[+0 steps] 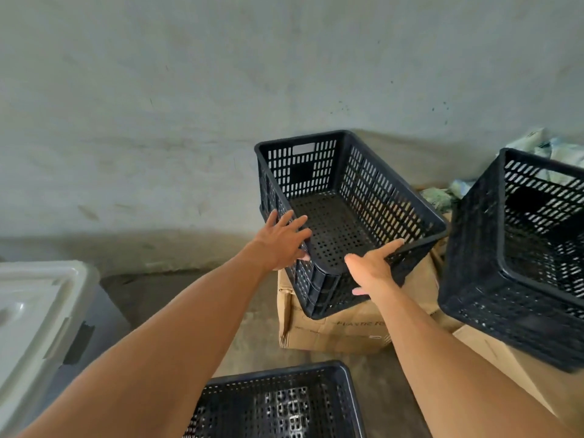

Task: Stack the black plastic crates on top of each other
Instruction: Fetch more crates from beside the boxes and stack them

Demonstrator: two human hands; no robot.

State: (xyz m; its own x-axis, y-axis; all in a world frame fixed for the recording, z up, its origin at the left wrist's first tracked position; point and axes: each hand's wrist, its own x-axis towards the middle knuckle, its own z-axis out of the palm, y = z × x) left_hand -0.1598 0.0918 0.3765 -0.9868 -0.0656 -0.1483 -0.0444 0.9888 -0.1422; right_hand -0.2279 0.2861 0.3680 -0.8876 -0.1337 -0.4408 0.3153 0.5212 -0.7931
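Note:
A black perforated plastic crate (373, 188) rests tilted on a cardboard box (331, 327) in the middle. My left hand (281, 241) lies on the crate's near left rim, fingers spread over the edge. My right hand (373, 267) grips the near right rim, thumb inside and fingers outside. A second black crate (493, 273) stands at the right on another cardboard box (543, 374). A third black crate (284, 403) sits on the floor at the bottom, right below my arms.
A white plastic container with a lid (34, 317) stands at the left. A grey concrete wall (221, 90) rises behind the boxes. Green and white bags (442, 194) lie behind the right crate. Bare concrete floor (164, 295) shows between container and boxes.

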